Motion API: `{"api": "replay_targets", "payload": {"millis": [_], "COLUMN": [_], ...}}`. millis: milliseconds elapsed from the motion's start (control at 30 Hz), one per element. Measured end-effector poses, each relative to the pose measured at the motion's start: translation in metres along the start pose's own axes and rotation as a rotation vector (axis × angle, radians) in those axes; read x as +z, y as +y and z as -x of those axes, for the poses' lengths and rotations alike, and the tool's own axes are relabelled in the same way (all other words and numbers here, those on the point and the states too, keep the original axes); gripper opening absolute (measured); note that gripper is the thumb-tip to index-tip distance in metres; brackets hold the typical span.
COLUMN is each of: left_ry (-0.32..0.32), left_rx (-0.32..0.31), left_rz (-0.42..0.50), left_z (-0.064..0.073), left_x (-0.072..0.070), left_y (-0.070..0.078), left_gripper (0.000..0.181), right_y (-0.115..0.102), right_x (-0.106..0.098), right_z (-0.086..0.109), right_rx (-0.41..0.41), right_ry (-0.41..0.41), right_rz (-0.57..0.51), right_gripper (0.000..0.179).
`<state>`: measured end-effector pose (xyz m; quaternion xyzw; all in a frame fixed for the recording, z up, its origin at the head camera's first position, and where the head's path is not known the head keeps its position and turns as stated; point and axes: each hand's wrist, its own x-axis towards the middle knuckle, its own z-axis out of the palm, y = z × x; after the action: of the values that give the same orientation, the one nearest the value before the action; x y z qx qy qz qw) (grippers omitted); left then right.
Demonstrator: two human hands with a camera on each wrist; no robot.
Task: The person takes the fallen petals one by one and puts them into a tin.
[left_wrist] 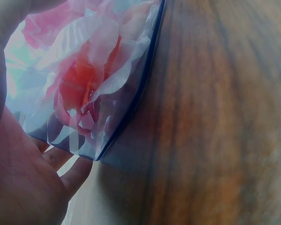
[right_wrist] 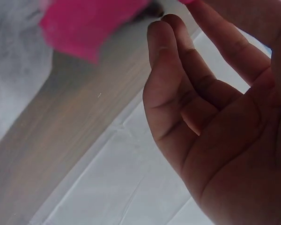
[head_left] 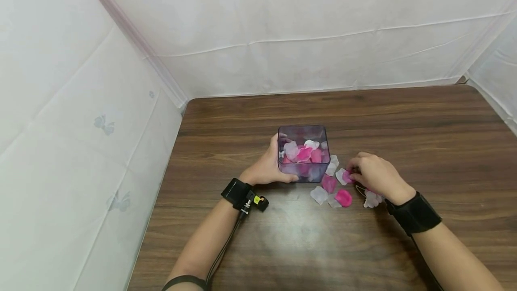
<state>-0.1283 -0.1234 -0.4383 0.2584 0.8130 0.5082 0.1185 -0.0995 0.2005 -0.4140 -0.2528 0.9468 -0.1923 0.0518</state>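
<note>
My left hand (head_left: 264,163) holds a see-through purple-tinted square box (head_left: 304,172) by its left side, the thumb along the front. In the left wrist view, the fingers curl round the wall of the box. White and pink artificial petals (head_left: 304,154) lie heaped inside it. To the right of the box, my right hand (head_left: 375,175) pinches a pink petal (head_left: 348,176) at its fingertips, close to the table. Just a bit of pink shows at those fingertips in the right wrist view. Part of the petal is hidden by the fingers.
Loose petals lie between box and right hand, among them a bright pink one (head_left: 343,197) and a white one (head_left: 319,195). Whitish petals (head_left: 371,199) and a thin gold loop sit by the right wrist. White sheeting (head_left: 282,66) borders the wooden table (head_left: 226,125).
</note>
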Motion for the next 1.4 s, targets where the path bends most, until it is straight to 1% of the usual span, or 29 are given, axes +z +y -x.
{"api": "replay_targets", "payload": {"millis": [167,333,433,567,667,767,833,900,1033,1167,1400], "left_ry": [-0.003,-0.002,-0.005,-0.007,-0.002,0.003,0.003,0.001,-0.002,-0.009,-0.010], "left_rx": [-0.002,0.005,0.002,-0.005,-0.007,-0.006,-0.009,-0.010,0.001,0.009,-0.026], "left_rz": [-0.003,-0.001,-0.001,0.001,0.001,-0.007,-0.008,-0.006,-0.010,-0.010,0.006], "left_z": [-0.001,0.000,0.000,0.000,0.001,0.001,0.002,0.002,0.001,0.000,0.001], "left_x": [0.000,0.000,0.000,0.000,-0.001,-0.001,0.000,0.000,0.000,0.000,-0.001], "left_y": [0.000,0.000,0.000,0.001,0.001,0.000,0.000,0.001,-0.001,-0.001,0.001], "left_gripper": [0.118,0.119,0.120,0.120,0.120,0.118,0.118,0.118,0.120,0.122,0.124], "right_y": [0.000,-0.002,-0.005,-0.013,-0.025,-0.042,-0.054,-0.065,-0.082,-0.093,-0.107], "right_x": [-0.006,-0.019,-0.027,-0.039,-0.051,-0.062,-0.066,-0.068,-0.064,-0.055,-0.048], "right_z": [0.002,0.003,0.003,0.001,-0.005,-0.012,-0.018,-0.025,-0.042,-0.056,-0.070], "right_rx": [0.003,0.001,-0.032,-0.096,-0.131,-0.155,-0.176,-0.192,-0.207,-0.219,-0.249], "right_ry": [0.019,0.105,0.182,0.333,0.430,0.476,0.484,0.475,0.421,0.383,0.351], "right_rz": [0.000,-0.005,-0.003,0.018,0.021,0.013,0.013,0.012,0.007,0.010,0.001], "right_gripper": [0.009,0.008,0.010,0.012,0.014,0.016,0.016,0.016,0.015,0.016,0.018]}}
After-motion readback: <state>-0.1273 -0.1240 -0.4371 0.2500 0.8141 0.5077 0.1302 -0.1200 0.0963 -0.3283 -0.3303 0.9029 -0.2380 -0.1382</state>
